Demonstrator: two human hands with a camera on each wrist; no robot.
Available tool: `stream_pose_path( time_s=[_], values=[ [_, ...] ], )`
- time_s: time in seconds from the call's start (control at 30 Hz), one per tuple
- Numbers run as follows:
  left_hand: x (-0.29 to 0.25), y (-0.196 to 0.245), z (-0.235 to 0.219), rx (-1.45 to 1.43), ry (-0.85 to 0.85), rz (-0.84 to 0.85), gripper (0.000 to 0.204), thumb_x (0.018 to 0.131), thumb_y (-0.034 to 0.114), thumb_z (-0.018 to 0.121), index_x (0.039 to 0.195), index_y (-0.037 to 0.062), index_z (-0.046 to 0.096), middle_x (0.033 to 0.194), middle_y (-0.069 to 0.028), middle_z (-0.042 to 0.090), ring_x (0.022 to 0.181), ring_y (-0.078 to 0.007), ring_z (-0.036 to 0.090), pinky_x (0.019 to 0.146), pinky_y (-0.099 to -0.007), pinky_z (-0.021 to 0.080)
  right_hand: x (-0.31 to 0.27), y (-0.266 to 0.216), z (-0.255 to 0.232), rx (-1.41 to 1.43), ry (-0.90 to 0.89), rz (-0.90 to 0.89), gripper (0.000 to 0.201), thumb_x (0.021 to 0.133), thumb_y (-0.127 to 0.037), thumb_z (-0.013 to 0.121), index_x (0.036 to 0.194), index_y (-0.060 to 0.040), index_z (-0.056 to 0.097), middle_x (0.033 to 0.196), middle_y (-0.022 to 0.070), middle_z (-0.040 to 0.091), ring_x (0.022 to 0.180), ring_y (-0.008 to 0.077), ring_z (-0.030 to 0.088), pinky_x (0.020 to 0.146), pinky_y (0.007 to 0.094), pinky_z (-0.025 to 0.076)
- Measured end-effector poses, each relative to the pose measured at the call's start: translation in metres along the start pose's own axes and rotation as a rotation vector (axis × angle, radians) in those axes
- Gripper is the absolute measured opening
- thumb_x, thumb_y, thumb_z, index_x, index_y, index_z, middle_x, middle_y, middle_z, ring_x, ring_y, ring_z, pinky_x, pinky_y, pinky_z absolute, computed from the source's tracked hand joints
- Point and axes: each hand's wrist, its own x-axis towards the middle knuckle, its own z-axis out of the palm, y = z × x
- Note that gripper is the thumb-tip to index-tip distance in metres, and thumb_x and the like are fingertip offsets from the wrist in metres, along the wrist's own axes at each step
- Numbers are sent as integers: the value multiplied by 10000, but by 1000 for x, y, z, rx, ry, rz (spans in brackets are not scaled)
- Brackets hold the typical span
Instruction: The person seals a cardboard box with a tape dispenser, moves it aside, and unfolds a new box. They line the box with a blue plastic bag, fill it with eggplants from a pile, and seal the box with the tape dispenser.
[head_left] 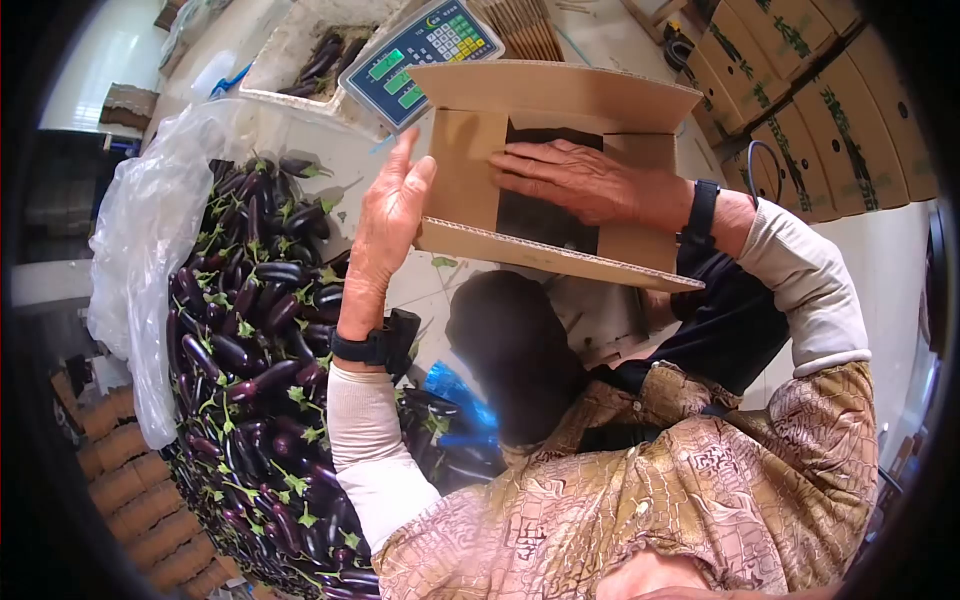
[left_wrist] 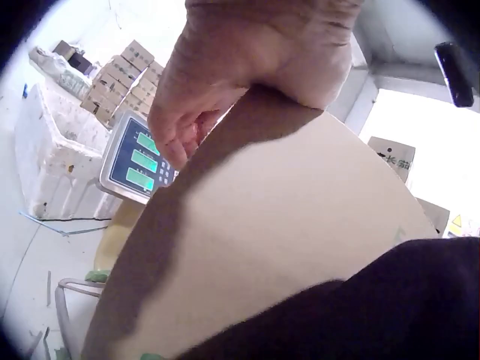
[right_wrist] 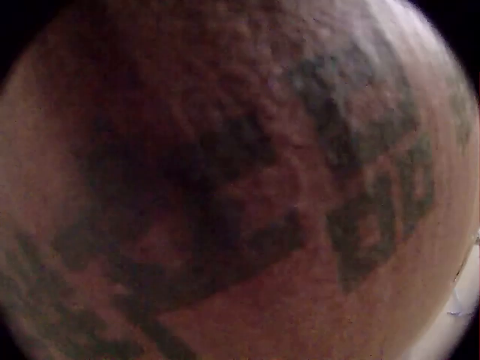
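A brown cardboard box (head_left: pixel 460 150) with its long flaps standing up is in front of the person in the head view. The left hand (head_left: pixel 388 215) grips its left end, the thumb side uppermost. In the left wrist view, curled fingers of the left hand (left_wrist: pixel 225 67) show at the edge of a large cardboard panel (left_wrist: pixel 277 202), which hides part of the palm. Inside the box opening, the right hand (head_left: pixel 580 180) lies flat with straight fingers over the dark interior. A blurred brown surface with dark green print (right_wrist: pixel 375 97) fills the right wrist view; the right hand is hidden there.
Many eggplants (head_left: pixel 250 330) lie heaped at the left beside clear plastic sheeting (head_left: pixel 150 250). A digital scale display (head_left: pixel 420 60) stands just behind the box, near a white foam crate (head_left: pixel 275 60) holding several eggplants. Printed cartons (head_left: pixel 820 110) are stacked at the right.
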Motion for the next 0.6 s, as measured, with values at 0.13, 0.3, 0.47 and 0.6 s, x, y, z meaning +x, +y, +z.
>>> stream_pose_path(
  time_s=[0.13,0.3,0.47,0.6],
  values=[
    [19,-21,8,83,252,94,656,1002,415,472,1500,22,303,1077,-169,673,1021,-284,641,902,-360,471,12,8,-4,82,49,-75,600,752,31,599,1343,-33,516,1456,151,448,1339,317,428,1084,439,350],
    [50,-56,32,366,266,-68,696,1025,486,376,1517,31,186,1014,-358,638,997,-539,598,815,-548,473,-23,43,-69,-165,316,-149,534,751,-13,649,1275,-25,543,1281,176,577,1213,309,550,1029,404,454],
    [44,-42,38,262,270,-45,676,1037,503,329,1489,2,278,1276,-341,548,1234,-481,509,984,-472,429,-32,28,-125,-390,265,351,339,861,-215,682,1137,-44,583,1033,172,678,968,335,671,833,427,556],
    [42,-61,35,366,359,32,600,1049,408,339,1479,-6,278,1260,-341,553,1149,-485,555,944,-484,451,-44,-3,-99,-180,78,424,443,881,-391,659,1112,-26,561,908,189,678,891,345,681,759,443,535]
  ],
)
